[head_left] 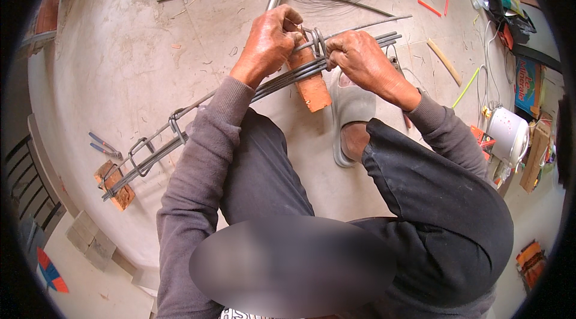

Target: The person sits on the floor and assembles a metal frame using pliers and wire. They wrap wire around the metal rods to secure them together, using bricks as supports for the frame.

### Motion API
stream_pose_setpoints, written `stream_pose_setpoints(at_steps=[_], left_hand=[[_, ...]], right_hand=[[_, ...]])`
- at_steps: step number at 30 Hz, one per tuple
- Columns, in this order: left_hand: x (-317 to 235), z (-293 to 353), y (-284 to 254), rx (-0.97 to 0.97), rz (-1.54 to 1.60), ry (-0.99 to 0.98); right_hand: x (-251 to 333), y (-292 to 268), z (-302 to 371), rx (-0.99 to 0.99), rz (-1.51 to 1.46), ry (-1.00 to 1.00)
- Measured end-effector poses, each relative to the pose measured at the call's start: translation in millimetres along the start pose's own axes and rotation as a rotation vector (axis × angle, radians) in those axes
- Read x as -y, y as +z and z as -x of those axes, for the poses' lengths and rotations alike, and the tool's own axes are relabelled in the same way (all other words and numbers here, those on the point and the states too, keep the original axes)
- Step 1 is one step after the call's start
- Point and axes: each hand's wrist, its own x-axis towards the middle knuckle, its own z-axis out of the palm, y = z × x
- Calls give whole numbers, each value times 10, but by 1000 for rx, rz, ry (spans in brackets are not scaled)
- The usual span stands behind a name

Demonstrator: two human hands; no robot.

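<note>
"Why's the rebar cage (276, 87) on bricks (315, 96)?"
"Likely to keep it off the floor (210, 25). Right hand (363, 61) pinches its far-right stirrups (318, 38); left hand (267, 44) is beside them (can't tell its grip)."

"How do the bars (162, 152) lie?"
"Slantwise above the floor (126, 79), crossing the left brick (123, 197) near the floor's left edge and the right brick (314, 92) farther in."
"The pliers (107, 146)?"
"Just beyond the left brick."
"And the wire coil (354, 0)?"
"Behind the bars, toward the floor's far edge."
"The pot (507, 136)?"
"Right of both bricks, by the floor's right edge."
</note>
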Motion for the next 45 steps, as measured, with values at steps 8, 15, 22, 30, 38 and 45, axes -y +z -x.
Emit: stream_pose_setpoints(at_steps=[8, 15, 22, 30, 38, 45], left_hand=[[18, -6, -23, 72, 227, -155], [-54, 61, -5, -2, 509, -376], [-61, 41, -61, 96, 576, -463], [-76, 45, -33, 121, 493, -377], [26, 8, 22, 83, 233, -17], [118, -21, 21, 147, 362, 60]], right_hand=[[-23, 48, 18, -81, 128, -30], [47, 77, 72, -231, 245, -73], [18, 116, 63, -243, 113, -132], [-68, 89, 39, -185, -64, -174], [-43, 143, 65, -231, 42, -195], [-26, 199, 140, -259, -13, -143]])
